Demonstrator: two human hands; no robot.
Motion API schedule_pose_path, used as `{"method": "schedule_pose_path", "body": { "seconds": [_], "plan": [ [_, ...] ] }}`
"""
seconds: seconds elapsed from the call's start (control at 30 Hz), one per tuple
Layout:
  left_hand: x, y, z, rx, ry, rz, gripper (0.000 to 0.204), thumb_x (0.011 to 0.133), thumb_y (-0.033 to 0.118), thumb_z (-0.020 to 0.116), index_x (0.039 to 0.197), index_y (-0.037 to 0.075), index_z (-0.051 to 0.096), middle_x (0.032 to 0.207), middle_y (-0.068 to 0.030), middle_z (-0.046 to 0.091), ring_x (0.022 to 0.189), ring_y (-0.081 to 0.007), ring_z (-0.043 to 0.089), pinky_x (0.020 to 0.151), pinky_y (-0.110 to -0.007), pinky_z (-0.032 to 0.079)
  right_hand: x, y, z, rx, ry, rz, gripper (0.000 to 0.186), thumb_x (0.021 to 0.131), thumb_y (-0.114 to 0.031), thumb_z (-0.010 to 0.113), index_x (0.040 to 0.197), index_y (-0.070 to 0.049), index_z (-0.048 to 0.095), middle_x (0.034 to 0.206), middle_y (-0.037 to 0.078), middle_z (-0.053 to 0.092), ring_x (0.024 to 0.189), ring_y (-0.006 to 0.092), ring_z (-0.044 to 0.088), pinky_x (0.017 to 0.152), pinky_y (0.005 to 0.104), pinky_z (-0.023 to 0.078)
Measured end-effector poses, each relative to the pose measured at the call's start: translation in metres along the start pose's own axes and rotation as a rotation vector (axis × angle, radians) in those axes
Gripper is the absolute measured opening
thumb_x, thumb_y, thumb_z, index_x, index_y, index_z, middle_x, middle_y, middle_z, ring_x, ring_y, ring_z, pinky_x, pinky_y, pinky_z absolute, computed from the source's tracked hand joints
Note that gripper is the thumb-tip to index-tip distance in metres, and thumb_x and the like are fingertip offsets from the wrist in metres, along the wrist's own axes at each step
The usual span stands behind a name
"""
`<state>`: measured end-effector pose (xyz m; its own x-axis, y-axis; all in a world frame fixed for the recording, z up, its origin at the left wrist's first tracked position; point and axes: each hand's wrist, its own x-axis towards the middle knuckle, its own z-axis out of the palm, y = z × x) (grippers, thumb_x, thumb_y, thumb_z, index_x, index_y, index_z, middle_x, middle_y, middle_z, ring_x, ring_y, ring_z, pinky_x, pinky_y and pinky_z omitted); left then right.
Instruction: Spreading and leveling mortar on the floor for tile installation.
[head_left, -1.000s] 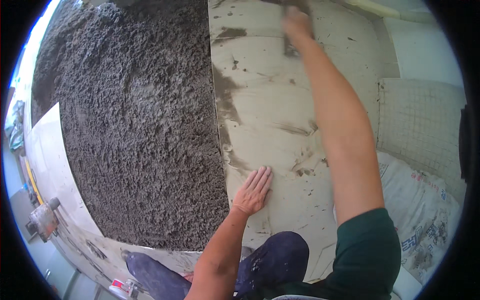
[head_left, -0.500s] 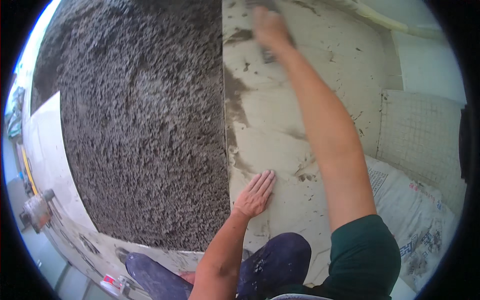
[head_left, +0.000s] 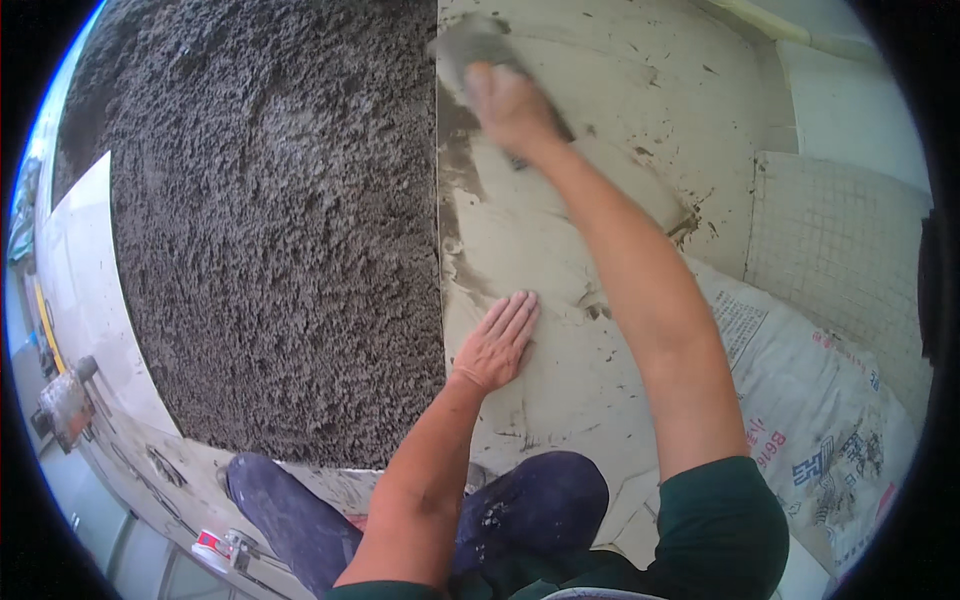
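My right hand (head_left: 512, 108) grips a flat trowel (head_left: 478, 45), its blade blurred by motion, at the far end of a pale slab (head_left: 560, 390). The blade lies against the slab's surface, which carries thin grey-beige smears and darker mortar patches. Nearer to me, my left hand (head_left: 497, 345) rests flat on the slab close to its left edge, fingers stretched and holding nothing. Along that edge spreads a bed of rough dark grey mortar (head_left: 280, 240), lower than or level with the slab; I cannot tell which.
A white printed sack (head_left: 810, 400) lies at the right, beside a mesh-patterned pale panel (head_left: 840, 250). Left of the mortar is a white tile (head_left: 95, 290), with a mortar-crusted tool (head_left: 67, 405) close by. My bent knees (head_left: 540, 505) are at the near edge.
My right hand and the trowel have swept nearer to me and slightly left over the slab. My left hand stays flat on the slab. The whole view has shifted a little.
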<state>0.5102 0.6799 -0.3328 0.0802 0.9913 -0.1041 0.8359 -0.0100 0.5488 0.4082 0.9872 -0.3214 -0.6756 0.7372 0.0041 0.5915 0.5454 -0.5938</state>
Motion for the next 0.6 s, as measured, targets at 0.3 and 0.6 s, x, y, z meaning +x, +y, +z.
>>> {"method": "schedule_pose_path", "body": {
  "seconds": [0.3,0.6],
  "plan": [
    [-0.014,-0.008,-0.003,-0.041,-0.114,-0.017,0.055,0.094,0.028,0.05,0.141,0.0,0.044,0.15,-0.0129,0.041,0.142,-0.0259,0.034,0.12,-0.041,0.022,-0.106,-0.112,0.038,0.059,-0.275,0.142,0.042,0.099,-0.038,0.046,0.093,0.001,0.061,0.094,0.026,0.067,0.089,0.0451,0.064,0.078,0.0511,0.051],
    [0.006,0.008,-0.001,-0.092,0.083,0.054,0.057,0.093,0.028,0.051,0.142,-0.001,0.042,0.152,-0.0129,0.038,0.144,-0.0257,0.031,0.121,-0.04,0.02,-0.176,0.234,-0.179,-0.179,0.636,0.889,0.056,0.099,-0.039,0.034,0.093,0.008,0.063,0.093,0.03,0.065,0.091,0.0469,0.061,0.082,0.0499,0.046]
  ]
}}
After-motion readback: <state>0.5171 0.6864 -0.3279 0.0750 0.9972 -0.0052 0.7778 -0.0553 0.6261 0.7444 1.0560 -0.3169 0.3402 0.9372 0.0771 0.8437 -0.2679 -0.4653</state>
